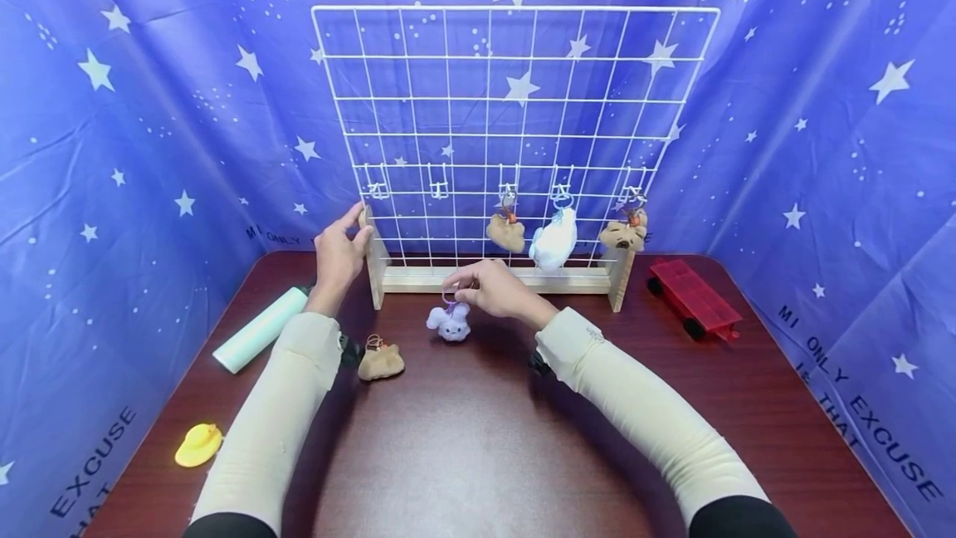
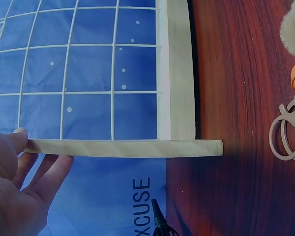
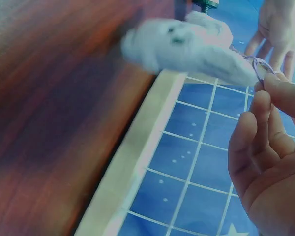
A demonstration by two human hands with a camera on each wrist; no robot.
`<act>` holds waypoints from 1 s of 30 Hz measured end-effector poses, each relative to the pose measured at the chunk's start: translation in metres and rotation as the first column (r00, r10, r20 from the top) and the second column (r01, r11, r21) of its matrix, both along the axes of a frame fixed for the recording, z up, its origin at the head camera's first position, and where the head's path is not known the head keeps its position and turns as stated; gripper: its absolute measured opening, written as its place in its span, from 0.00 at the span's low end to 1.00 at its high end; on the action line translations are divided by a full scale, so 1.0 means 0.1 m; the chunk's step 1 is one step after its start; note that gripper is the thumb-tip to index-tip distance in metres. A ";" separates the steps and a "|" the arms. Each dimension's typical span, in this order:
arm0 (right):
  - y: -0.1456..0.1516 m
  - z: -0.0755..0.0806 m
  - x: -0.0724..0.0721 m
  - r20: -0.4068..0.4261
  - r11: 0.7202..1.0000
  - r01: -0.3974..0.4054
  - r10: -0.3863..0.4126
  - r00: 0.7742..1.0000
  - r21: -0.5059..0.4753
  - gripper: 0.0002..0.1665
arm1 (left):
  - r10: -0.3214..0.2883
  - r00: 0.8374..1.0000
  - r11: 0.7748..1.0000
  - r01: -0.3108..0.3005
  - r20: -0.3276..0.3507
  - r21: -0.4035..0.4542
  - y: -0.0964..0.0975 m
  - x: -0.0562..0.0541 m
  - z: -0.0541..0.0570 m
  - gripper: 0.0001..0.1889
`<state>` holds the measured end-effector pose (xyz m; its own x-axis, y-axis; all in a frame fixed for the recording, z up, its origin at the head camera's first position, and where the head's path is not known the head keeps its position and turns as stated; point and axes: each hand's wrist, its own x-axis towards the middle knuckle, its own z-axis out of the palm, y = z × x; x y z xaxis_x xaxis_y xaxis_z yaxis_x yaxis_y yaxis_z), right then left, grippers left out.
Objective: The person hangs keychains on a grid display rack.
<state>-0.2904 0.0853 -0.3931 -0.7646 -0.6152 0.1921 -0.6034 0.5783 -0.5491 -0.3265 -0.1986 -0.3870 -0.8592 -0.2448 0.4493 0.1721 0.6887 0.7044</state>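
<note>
I have the right hand (image 1: 496,289) pinching the purple ring (image 1: 450,295) of a lavender plush keychain (image 1: 451,326), which hangs in front of the wire grid rack (image 1: 515,7). In my left-wrist feed, the left hand (image 2: 20,187) clasps the rack's wooden side post (image 2: 137,148) near its upper end.

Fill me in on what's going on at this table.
A person's right hand holds a pale plush toy by its purple ring, in front of a wire rack. The left hand grips the rack's wooden post. Three other toys hang from hooks; the two leftmost hooks are bare. A brown toy lies on the table.
</note>
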 end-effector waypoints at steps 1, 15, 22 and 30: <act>0.00 0.03 0.00 -0.007 1.000 0.002 -0.002 1.000 -0.004 0.14 | -0.002 1.000 1.000 0.002 0.001 0.001 0.00 0.00 0.00 0.25; 0.01 0.56 -0.06 -0.024 0.992 0.095 -0.097 0.995 -0.082 0.16 | -0.008 1.000 1.000 0.008 -0.004 -0.003 0.00 0.00 0.00 0.25; -0.03 0.72 -0.08 -0.068 0.978 0.168 -0.177 0.982 -0.122 0.15 | -0.007 1.000 1.000 0.007 -0.023 -0.002 -0.01 0.00 -0.02 0.25; -0.13 0.94 -0.14 -0.054 0.954 0.188 -0.206 0.977 -0.234 0.14 | -0.009 1.000 1.000 0.009 -0.027 -0.006 -0.01 0.00 0.00 0.25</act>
